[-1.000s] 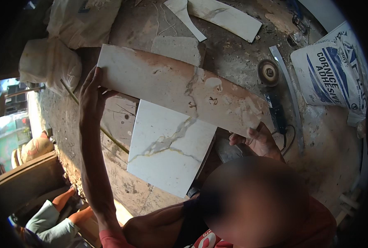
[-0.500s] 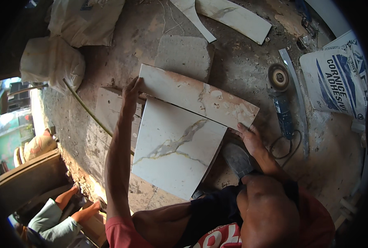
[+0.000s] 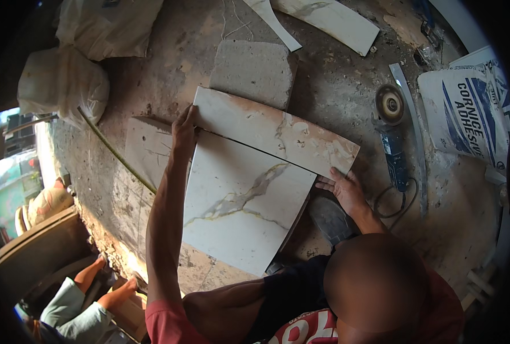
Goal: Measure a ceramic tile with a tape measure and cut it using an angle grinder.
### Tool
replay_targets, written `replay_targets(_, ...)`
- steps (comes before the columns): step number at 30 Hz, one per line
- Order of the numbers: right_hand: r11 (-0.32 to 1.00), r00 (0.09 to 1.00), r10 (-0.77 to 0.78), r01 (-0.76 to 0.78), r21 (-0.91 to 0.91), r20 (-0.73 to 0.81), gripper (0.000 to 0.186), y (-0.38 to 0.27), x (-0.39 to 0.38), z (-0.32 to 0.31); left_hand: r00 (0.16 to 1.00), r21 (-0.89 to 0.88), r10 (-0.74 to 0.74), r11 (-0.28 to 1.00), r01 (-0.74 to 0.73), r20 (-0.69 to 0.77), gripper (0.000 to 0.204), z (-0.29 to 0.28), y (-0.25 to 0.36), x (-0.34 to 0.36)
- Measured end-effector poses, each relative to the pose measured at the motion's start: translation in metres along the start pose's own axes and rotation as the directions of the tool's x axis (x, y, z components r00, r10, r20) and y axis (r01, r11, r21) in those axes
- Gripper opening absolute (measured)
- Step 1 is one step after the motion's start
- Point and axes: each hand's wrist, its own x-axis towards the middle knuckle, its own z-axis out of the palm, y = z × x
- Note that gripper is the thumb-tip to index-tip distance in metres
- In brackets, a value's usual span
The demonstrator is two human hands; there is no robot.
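Note:
My left hand grips the left end of a long white marble-patterned tile strip, fingers at its edge. At the strip's right end my right hand holds the corner, thumb on top and fingers partly hidden beneath. Brownish dust smears cover much of the strip's right half. Close below it lies a larger white tile with a grey and gold vein; a thin dark line runs between the two. What supports the tiles is mostly hidden.
A concrete block sits just beyond the strip. To the right are an angle grinder, a metal straightedge and an adhesive bag. Tile offcuts lie at the top. Another person's legs show at lower left.
My head view has shifted slightly, so the background things sit a little differently. Both hands keep their hold on the strip, which has hardly moved against the larger tile.

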Motion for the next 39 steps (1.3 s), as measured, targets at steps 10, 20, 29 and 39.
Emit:
replay_targets(10, 1.000, 1.000, 0.027, -0.027, 0.005, -0.014, 0.034, 0.003, 0.002, 0.003, 0.977, -0.081, 0.202, 0.977, -0.197, 0.063, 0.035, -0.021, -0.024, 0.017)
replay_targets(20, 0.999, 0.999, 0.045, -0.045, -0.006, 0.008, 0.035, 0.003, 0.003, 0.001, 0.972, -0.039, 0.230, 0.973, -0.229, 0.036, 0.036, -0.015, -0.023, 0.013)
replay_targets(29, 0.999, 0.999, 0.040, -0.040, -0.031, 0.009, 0.037, 0.003, 0.003, 0.004, 0.972, -0.050, 0.231, 0.972, -0.229, 0.038, 0.034, -0.012, -0.017, 0.006)
replay_targets(39, 0.998, 0.998, 0.031, -0.033, -0.046, -0.048, 0.039, 0.003, 0.001, 0.006, 0.977, -0.160, 0.211, 0.966, -0.204, 0.027, 0.031, -0.007, -0.019, 0.008)
